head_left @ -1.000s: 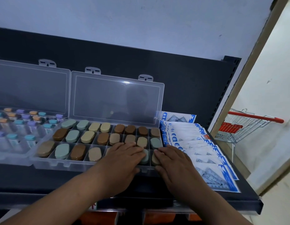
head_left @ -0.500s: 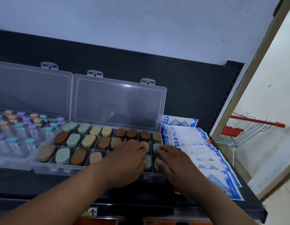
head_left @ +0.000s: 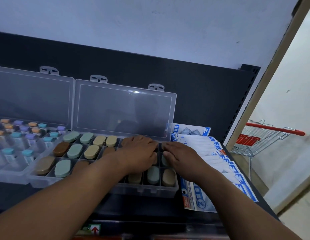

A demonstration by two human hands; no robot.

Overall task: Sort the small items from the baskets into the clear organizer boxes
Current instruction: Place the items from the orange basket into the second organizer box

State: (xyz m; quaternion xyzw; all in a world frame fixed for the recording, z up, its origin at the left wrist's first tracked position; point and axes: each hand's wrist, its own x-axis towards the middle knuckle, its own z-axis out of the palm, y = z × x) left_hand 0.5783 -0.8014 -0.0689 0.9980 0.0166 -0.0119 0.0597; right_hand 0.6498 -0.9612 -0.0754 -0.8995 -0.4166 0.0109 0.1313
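A clear organizer box (head_left: 143, 189) stands on the dark shelf with its lid (head_left: 123, 110) propped open against the back panel. Its compartments hold oval items in green (head_left: 74, 150), tan (head_left: 91, 151) and brown (head_left: 61, 148). My left hand (head_left: 140, 155) lies palm down over the middle and far rows at the box's right half, fingers straight, pressing on the items. My right hand (head_left: 180, 155) lies flat beside it over the rightmost compartments. The items under both hands are hidden.
A second clear box (head_left: 10, 172) at the left holds small bottles with teal, purple and orange caps (head_left: 27, 152). Blue-and-white packets (head_left: 225, 163) are fanned out to the right of the box. A red-handled shopping cart (head_left: 265, 135) stands beyond the shelf's right end.
Both hands have slid from the box's near row toward its far rows, staying flat on the items. The near-right compartments are now uncovered.
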